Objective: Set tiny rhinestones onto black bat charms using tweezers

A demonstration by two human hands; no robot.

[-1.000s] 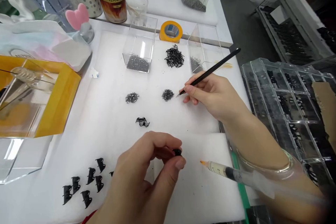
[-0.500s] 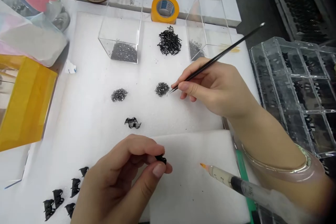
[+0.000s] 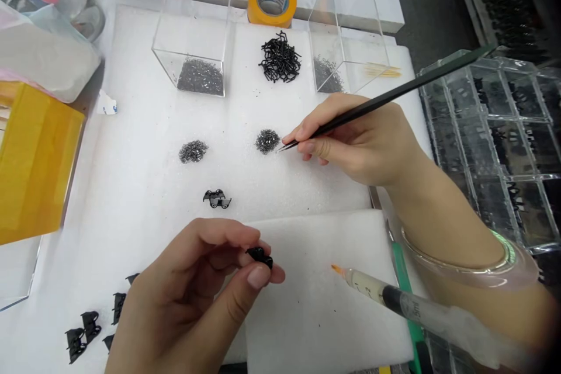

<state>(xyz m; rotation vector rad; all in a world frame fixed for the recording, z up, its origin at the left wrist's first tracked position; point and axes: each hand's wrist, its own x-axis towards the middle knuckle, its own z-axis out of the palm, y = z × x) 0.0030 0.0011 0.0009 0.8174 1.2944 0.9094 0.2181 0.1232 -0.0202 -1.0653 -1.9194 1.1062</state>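
My left hand (image 3: 205,292) pinches a small black clip (image 3: 259,255) between thumb and fingers, low over a white foam pad (image 3: 324,304). My right hand (image 3: 363,140) holds a thin black pick tool (image 3: 394,93) like a pen. Its tip touches the right edge of a small pile of tiny dark beads (image 3: 267,141). A second bead pile (image 3: 193,151) lies to the left. A loose black clip (image 3: 216,199) rests between the piles and my left hand. Several more black clips (image 3: 87,327) lie at the lower left.
A syringe with an orange tip (image 3: 394,298) lies on the foam pad at the right. Two clear boxes (image 3: 195,29) (image 3: 346,41) with dark beads, a heap of black wire parts (image 3: 280,61) and a yellow tape roll (image 3: 270,0) stand behind. A clear compartment tray (image 3: 504,146) is right, a yellow box (image 3: 35,158) left.
The view has tilted down and closer. My right hand brought the pick's tip up to the right bead pile. My left hand turned the clip slightly in its fingers.
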